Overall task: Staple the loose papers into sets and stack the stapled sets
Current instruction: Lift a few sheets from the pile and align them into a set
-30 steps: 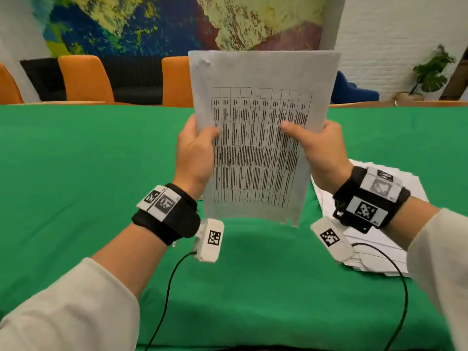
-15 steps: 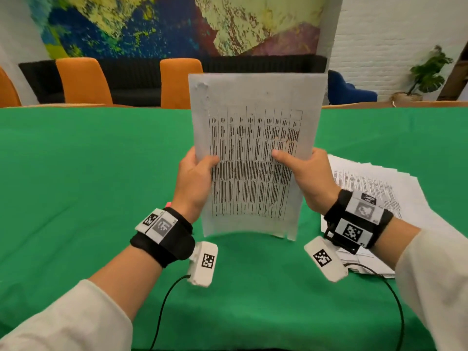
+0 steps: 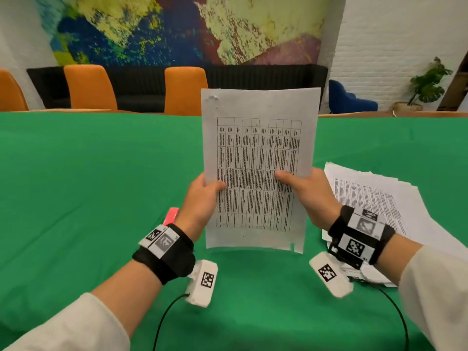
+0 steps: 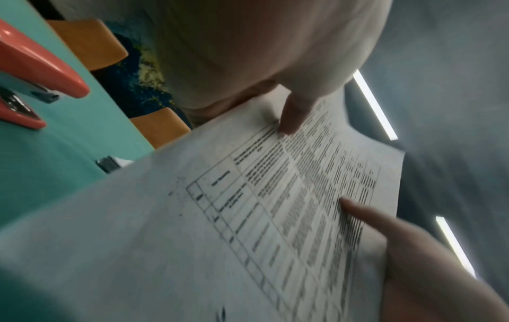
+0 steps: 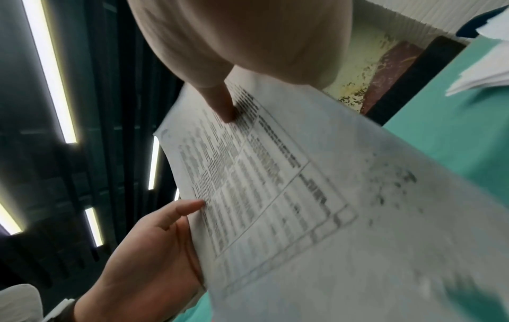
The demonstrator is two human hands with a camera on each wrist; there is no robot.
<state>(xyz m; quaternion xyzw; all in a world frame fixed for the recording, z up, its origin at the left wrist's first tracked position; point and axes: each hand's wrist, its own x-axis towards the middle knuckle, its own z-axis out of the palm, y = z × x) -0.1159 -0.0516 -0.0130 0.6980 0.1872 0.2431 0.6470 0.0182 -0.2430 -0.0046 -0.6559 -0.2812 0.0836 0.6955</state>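
I hold the sheets (image 3: 258, 158) upright above the table (image 3: 88, 173), their ragged bottom edge just over the cloth. My left hand (image 3: 202, 201) pinches the left edge, my right hand (image 3: 307, 196) the right, thumbs on the print. The pile (image 3: 379, 198) lies right. Only the left wrist view shows the stapler (image 4: 36, 72) fully.

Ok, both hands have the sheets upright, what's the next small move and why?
Probably tap the held sheets down on the green table to square them: the bottom edge hangs just above it, ragged at one corner. The left hand and right hand grip the sides; the stapler lies unused.
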